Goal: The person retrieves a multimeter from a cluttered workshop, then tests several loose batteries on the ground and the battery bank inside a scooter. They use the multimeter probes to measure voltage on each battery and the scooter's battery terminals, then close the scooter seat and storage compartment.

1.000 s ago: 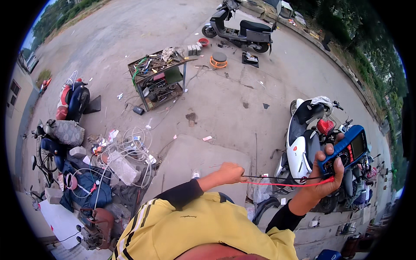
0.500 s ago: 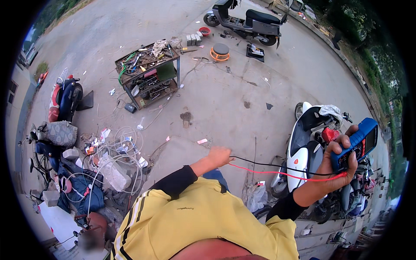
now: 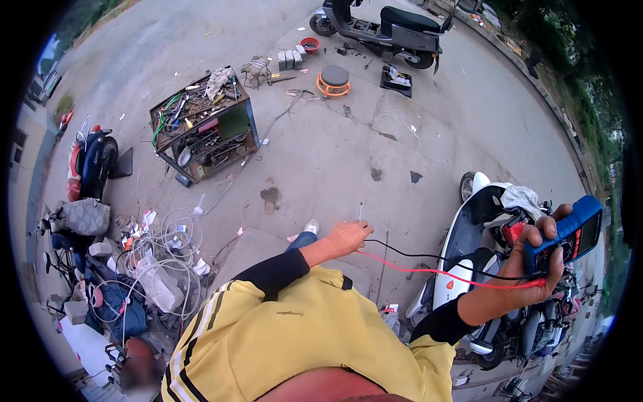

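Observation:
My right hand (image 3: 538, 249) grips a blue multimeter (image 3: 566, 234) at the right, its fingers wrapped round the casing. A black test lead (image 3: 447, 257) and a red test lead (image 3: 450, 273) run from the meter across to my left hand (image 3: 349, 236). That hand is closed on the far ends of the leads in front of my body. One thin probe tip (image 3: 362, 209) points up from its fingers; the probe handles are mostly hidden in the grip.
A white scooter (image 3: 450, 285) stands right of me, more bikes behind it. Ahead left is a metal tool cart (image 3: 246, 115) heaped with tools. A round stool (image 3: 333, 81) and a grey scooter (image 3: 410, 23) stand farther off. Tangled pale hose (image 3: 189, 221) and rubble lie at left.
The view has shifted, with the tool cart now further left and the white scooter lower. My shoe has come into view. Both hands sit slightly differently, still holding the meter and leads.

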A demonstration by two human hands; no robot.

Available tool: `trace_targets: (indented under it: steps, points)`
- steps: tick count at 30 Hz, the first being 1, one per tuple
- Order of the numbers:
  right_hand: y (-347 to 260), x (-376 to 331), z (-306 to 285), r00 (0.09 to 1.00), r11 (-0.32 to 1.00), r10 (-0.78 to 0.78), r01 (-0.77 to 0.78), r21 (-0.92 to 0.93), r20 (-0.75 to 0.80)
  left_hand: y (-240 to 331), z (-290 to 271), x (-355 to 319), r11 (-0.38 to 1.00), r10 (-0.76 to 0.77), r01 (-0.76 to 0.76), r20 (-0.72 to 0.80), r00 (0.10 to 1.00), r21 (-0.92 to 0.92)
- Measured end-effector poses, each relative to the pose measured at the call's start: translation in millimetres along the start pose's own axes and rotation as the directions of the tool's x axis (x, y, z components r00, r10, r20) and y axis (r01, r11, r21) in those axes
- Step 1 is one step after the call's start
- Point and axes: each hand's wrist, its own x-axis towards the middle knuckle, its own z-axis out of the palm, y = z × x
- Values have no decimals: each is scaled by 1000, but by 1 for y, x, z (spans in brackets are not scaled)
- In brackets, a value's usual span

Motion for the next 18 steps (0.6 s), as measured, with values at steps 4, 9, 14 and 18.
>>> trace_targets:
  steps: [4,9,14,18]
  points:
    - [32,55,-53,997,997,-72,72,23,2,-61,23,79,987,-148,161,342,928,-9]
    - [75,124,-132,987,979,-156,149,139,42,-172,69,168,973,-123,-10,554,824,231]
    - [94,202,-217,987,981,-157,161,107,-43,-263,95,255,936,-340,232,516,786,264]
    - [98,272,-301,982,986,-167,166,-15,-93,-318,101,318,927,-373,324,403,835,187]
